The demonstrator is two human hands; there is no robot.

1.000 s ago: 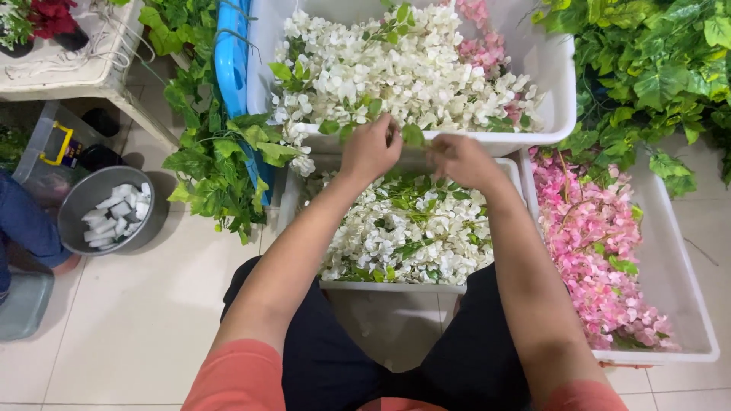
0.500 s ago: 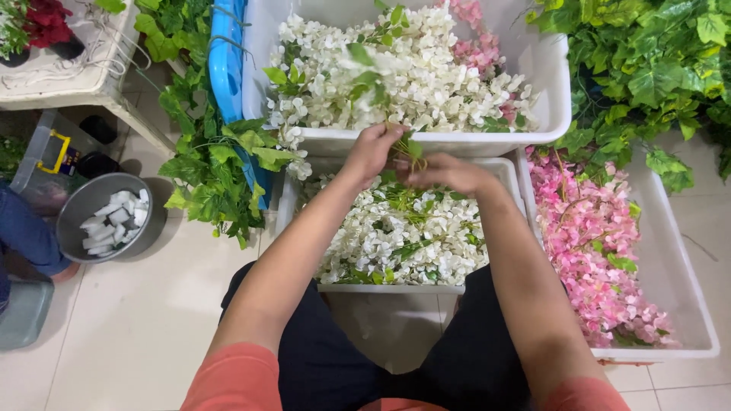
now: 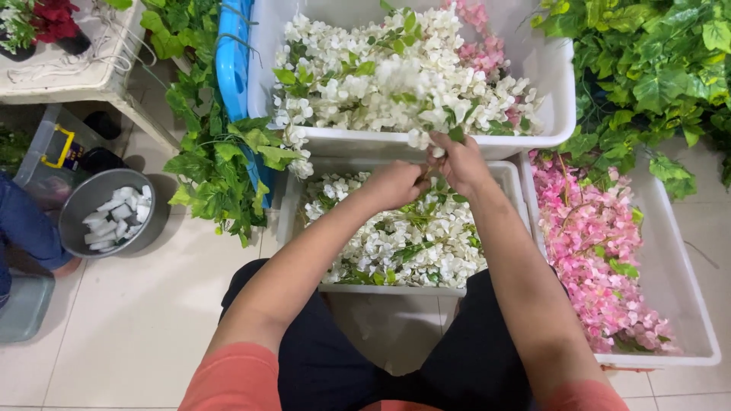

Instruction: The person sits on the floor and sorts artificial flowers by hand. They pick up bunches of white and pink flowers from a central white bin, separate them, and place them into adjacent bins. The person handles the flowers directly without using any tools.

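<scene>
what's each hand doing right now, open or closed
left hand: closed on a white flower sprig.
right hand: closed on the same sprig.

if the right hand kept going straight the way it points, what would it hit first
Most likely the white flowers heaped in the far white bin; the right hand sits at that bin's near rim, though depth is unclear.

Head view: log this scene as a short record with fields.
left hand: closed on a white flower sprig
right hand: gripping the same sprig
near bin: white flowers
far bin: mostly white flowers, some pink
right bin: pink flowers
floor left: metal bowl holding white pieces
</scene>
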